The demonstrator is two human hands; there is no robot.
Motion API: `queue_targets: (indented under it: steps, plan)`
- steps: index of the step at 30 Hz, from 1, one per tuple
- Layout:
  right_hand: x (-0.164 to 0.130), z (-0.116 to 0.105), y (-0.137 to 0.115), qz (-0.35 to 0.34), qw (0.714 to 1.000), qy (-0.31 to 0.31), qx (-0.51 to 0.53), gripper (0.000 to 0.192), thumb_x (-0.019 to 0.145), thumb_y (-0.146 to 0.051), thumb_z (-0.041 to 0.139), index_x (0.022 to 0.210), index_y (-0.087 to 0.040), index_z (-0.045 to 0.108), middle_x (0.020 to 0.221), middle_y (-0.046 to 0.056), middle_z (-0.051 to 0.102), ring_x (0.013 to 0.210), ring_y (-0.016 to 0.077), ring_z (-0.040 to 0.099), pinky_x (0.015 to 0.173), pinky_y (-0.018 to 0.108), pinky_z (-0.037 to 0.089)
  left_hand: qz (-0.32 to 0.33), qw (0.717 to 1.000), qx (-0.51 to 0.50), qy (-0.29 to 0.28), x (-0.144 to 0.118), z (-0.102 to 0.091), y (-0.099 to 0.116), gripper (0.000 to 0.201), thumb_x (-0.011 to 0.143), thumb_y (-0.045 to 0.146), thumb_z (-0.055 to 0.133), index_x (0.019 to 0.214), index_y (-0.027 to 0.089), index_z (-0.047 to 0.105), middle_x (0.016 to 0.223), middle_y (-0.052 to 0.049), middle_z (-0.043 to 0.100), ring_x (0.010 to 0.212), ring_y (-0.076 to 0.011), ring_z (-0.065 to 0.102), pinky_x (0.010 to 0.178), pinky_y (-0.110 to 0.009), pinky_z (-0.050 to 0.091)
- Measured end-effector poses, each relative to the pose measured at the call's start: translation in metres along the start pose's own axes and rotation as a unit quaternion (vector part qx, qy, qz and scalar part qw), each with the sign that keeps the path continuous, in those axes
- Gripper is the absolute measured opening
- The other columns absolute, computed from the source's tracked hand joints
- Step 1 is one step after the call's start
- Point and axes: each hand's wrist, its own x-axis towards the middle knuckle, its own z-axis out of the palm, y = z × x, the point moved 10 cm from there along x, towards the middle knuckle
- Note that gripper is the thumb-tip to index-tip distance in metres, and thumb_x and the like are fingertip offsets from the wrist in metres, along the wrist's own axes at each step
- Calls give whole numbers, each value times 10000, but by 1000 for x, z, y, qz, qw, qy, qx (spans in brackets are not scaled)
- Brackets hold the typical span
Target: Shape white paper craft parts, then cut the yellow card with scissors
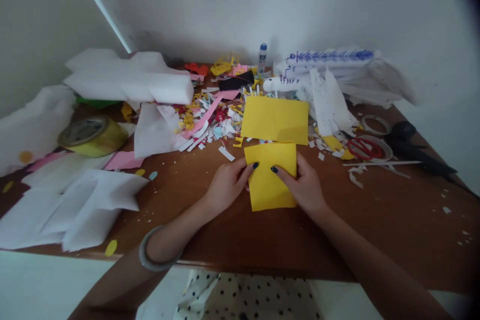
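Note:
Both hands hold one sheet of yellow paper (272, 185) upright over the front half of the table; it looks folded, with two layers showing at its top edge. My left hand (227, 185) grips the left edge, thumb on the front face and fingers behind. On the right edge, my right hand (307, 185) pinches the paper the same way, its fingers mostly hidden behind it. Just beyond lies a second yellow sheet (275, 119), flat on top of paper scraps (225, 120).
Left of me are a tape roll (92, 136), white foam pieces (131, 82) and folded white sheets (86, 205). A glue stick (262, 57) stands at the back. Red-handled scissors (365, 148) and a black glue gun (416, 147) lie right on the brown table (360, 230).

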Motion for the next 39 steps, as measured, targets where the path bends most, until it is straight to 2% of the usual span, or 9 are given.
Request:
queue_targets:
  steps: [6,13,20,23,27,31,34,36,39]
  plan:
    - [5,-11,7,29,1000,7,9,363,865,-541,511,826,-201,634,726,18,658,600,160,553,491,245,401,20,995,92,13,-1,-6,8,324,954,391,399,750,186,546,494,46,529,464,-98,504,506,-186,362]
    - [10,-6,7,22,998,-4,64,293,797,-478,633,927,-217,619,861,23,670,713,171,598,589,252,472,43,995,90,-22,0,0,14,309,949,379,408,777,195,587,464,56,518,452,-102,498,529,-195,373]
    - [11,-18,12,32,998,52,33,375,880,-531,484,704,-205,544,595,-21,534,524,133,458,479,240,344,31,986,149,-68,-4,16,12,317,952,373,408,775,194,601,475,39,569,465,-116,543,525,-197,364]
    - [12,-19,13,36,997,51,46,371,894,-536,455,778,-208,585,659,-1,601,562,156,515,505,258,381,31,985,148,-83,-5,20,13,315,956,361,396,783,194,600,487,36,585,470,-118,551,526,-196,371]
    - [12,-19,5,17,996,47,71,330,898,-505,470,1048,-235,584,1002,52,683,756,188,623,638,289,475,29,988,137,-67,-4,14,13,311,949,367,412,748,192,573,507,34,602,485,-116,554,536,-193,378]
    - [10,4,11,56,989,-36,129,595,751,-436,696,1248,-271,413,1143,78,660,871,207,659,720,318,527,8,994,106,-9,-1,-1,6,330,947,399,410,731,194,552,497,42,600,473,-108,531,536,-186,379]
    - [10,12,15,65,990,-66,103,478,704,-415,740,1084,-239,509,1058,59,681,889,205,654,713,291,519,-17,997,77,22,0,-9,0,360,948,434,394,730,192,547,500,41,608,454,-103,519,520,-184,379]
    - [13,8,18,70,993,-61,67,311,763,-479,662,860,-213,535,840,21,675,718,171,623,592,249,464,-31,997,62,34,0,-12,-3,375,944,455,390,730,189,545,496,41,607,432,-99,512,512,-184,383]
    - [17,-3,15,45,998,-39,-35,354,858,-518,505,703,-200,499,619,-17,554,550,130,492,488,227,326,-41,997,45,47,0,-18,-5,380,934,473,403,720,188,533,473,50,585,392,-89,492,490,-181,379]
